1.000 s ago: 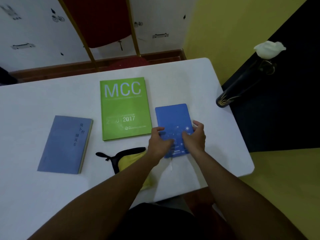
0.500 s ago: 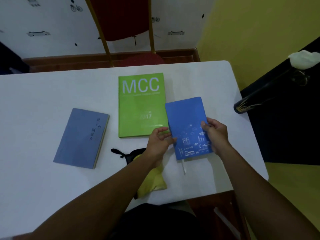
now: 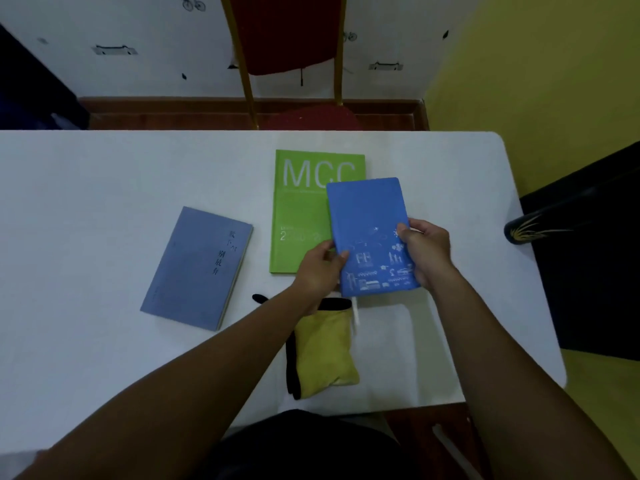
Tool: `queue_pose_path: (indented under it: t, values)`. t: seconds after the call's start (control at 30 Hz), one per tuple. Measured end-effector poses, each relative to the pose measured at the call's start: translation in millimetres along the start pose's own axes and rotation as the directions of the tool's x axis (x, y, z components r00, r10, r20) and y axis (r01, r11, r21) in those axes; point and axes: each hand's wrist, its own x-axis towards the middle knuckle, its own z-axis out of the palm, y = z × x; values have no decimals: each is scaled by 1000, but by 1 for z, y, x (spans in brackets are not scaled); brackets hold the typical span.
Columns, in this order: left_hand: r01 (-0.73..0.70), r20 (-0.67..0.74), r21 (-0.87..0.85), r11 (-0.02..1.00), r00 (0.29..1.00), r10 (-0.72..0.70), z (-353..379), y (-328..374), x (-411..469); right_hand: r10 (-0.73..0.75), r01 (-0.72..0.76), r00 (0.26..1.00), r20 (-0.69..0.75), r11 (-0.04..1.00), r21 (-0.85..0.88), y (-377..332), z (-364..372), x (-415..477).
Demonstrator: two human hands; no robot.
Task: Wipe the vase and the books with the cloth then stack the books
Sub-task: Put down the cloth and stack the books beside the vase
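I hold a small blue notebook [image 3: 370, 223] with white drawings above the white table [image 3: 104, 188]. My left hand [image 3: 320, 268] grips its left lower edge and my right hand [image 3: 424, 252] its right lower edge. The notebook overlaps the right side of the green MCC book [image 3: 301, 216], which lies flat at the table's middle. A grey-blue book [image 3: 197, 268] lies flat to the left. The yellow cloth with black trim [image 3: 323, 351] lies near the front edge under my left wrist. The black vase [image 3: 530, 230] shows only its base at the right edge.
A red chair with gold legs [image 3: 287, 46] stands behind the table's far edge. A dark surface [image 3: 588, 254] lies beside the table on the right, past the rounded corner. A white ribbon bookmark [image 3: 355, 313] hangs from the notebook.
Both hands lifted the blue notebook off the table and carried it left and away, so it now overlaps the green book. The view shifted, pushing the vase to the frame's edge.
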Motion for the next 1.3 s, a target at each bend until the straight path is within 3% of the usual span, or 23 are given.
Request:
queue_pose_path:
  t: [0.13, 0.27, 0.4, 0.63, 0.9, 0.97, 1.0, 1.07, 1.13, 1.23, 1.3]
  values:
    - [-65, -193, 293, 954, 973, 126, -39, 7, 15, -95, 97, 995, 29, 992, -79, 16, 46, 1]
    - [-113, -208, 458, 882, 951, 230, -72, 11, 28, -171, 204, 975, 144, 945, -256, 25, 80, 1]
    - [-161, -179, 539, 827, 937, 299, -81, 9, 37, -258, 283, 959, 120, 832, -477, 33, 93, 10]
    - [-183, -138, 667, 722, 922, 361, -86, 3, 40, -257, 278, 960, 110, 831, -482, 34, 97, 13]
    - [-172, -141, 654, 737, 929, 343, -89, 9, 50, -309, 306, 946, 94, 766, -565, 23, 103, 10]
    - [-189, -118, 683, 706, 925, 362, -94, 6, 45, -431, 366, 900, 65, 667, -649, 25, 108, -8]
    - [-199, -113, 695, 691, 919, 378, -98, 3, 41, -531, 443, 844, 75, 611, -657, 27, 112, -19]
    - [-218, -108, 719, 660, 903, 416, -108, -6, 32, -700, 626, 703, 124, 528, -574, 38, 125, -45]
    - [-237, -109, 743, 626, 880, 462, -125, -20, 23, -749, 746, 627, 215, 496, -444, 52, 143, -71]
    - [-234, -133, 813, 534, 817, 561, -156, -41, 10, -691, 773, 632, 351, 527, -354, 73, 173, -104]
    - [-200, -194, 824, 530, 780, 595, -174, -48, -4, -620, 742, 670, 409, 576, -342, 87, 189, -121]
